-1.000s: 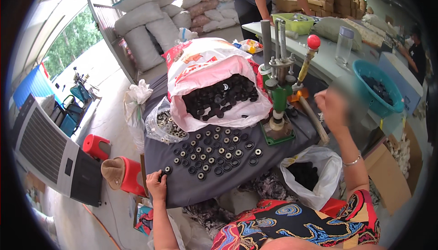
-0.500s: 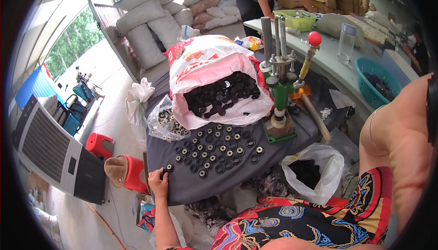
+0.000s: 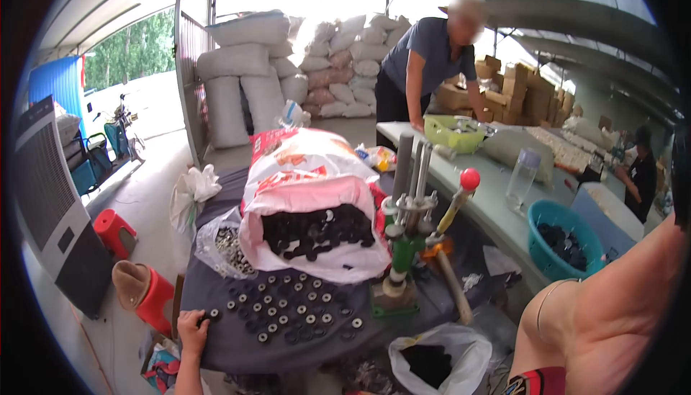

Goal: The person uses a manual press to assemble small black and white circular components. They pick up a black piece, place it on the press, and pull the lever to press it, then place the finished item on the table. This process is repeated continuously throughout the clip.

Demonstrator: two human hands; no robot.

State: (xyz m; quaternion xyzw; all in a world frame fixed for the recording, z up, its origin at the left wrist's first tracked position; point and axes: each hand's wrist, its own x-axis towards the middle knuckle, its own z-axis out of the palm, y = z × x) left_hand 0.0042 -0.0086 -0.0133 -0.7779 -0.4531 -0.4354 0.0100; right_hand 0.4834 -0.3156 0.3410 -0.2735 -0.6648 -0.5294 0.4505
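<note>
Sack [image 3: 317, 161] — red lettering [image 3: 279, 179]; left hand [image 3: 192, 331] curled by black ring [image 3: 214, 313], right hand [image 3: 630, 298] raised — can't tell either grip.

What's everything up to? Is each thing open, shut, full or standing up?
Left hand: at the table edge; grip unclear
Right arm: raised near the camera, fingers out of view
Small black rings: spread across the table
Press lever: tilted up, red knob on top
Big printed bag: open, black pieces showing
White bag: open, dark stuff inside
Teal basin: uncovered, holding dark pieces
Bottle: standing, lid on
</note>
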